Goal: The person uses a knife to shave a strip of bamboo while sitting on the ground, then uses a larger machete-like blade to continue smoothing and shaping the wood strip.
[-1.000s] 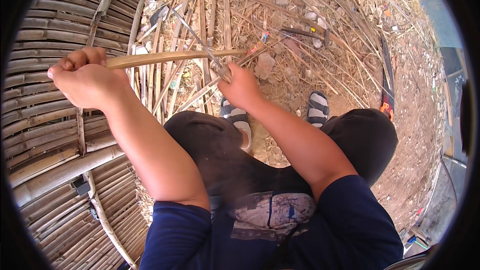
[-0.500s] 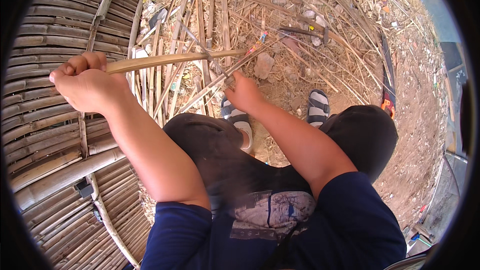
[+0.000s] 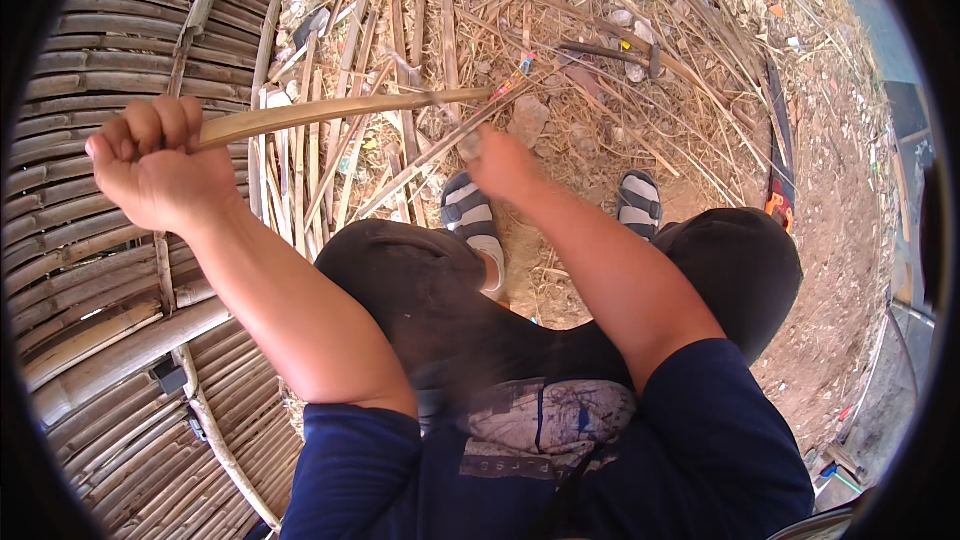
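My left hand [image 3: 150,148] is raised at the left, fingers wrapped round one end of a long bamboo strip [image 3: 310,114]. The strip runs almost level to the right, and its far end lies over the littered ground. My right hand [image 3: 503,162] is closed, just in front of my left foot. It grips a knife [image 3: 437,99] whose thin blade is smeared by motion and crosses the strip near its far end. The knife's handle is mostly hidden in my fist.
Loose bamboo slats [image 3: 400,10] and straw cover the ground ahead. A hammer [image 3: 610,56] lies beyond my right hand. A saw [image 3: 778,155] with an orange-marked handle lies at the right. A bamboo slat wall [image 3: 110,70] stands at the left. A stone [image 3: 528,120] sits near my right hand.
My left hand has shifted slightly left and turned, drawing the bamboo strip a little left. My right hand has moved a little to the right and the blade sits closer to the strip's far end.
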`<state>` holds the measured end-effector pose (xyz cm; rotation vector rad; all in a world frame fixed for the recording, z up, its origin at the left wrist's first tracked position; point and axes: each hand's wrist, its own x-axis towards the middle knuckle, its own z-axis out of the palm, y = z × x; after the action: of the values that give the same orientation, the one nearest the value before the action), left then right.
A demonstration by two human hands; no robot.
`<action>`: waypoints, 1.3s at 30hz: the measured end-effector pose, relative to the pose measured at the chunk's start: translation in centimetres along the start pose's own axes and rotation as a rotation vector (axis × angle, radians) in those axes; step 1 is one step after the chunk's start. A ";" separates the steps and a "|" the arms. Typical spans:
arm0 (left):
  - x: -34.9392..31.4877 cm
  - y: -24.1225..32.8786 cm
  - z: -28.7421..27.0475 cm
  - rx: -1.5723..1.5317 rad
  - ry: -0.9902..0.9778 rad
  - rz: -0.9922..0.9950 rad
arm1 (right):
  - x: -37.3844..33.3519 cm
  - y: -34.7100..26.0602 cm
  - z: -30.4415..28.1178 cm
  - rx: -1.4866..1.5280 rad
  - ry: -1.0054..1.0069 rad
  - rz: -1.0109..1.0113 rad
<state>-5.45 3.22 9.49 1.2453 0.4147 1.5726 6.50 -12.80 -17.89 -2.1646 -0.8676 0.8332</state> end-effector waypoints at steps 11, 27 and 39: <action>0.0 1.2 0.2 -0.194 -0.307 -0.133 | -1.5 -7.3 -7.4 0.355 0.054 -0.231; 0.4 0.7 -1.2 -0.318 -0.547 -0.225 | -2.2 -7.2 -5.9 0.312 0.061 -0.255; 1.3 0.2 -2.5 -0.254 -0.421 -0.214 | -0.3 -1.2 -1.1 0.202 -0.038 -0.064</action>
<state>-7.63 5.04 9.29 1.2470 0.0702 1.1061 6.73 -12.75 -16.24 -1.9418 -0.8297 0.8926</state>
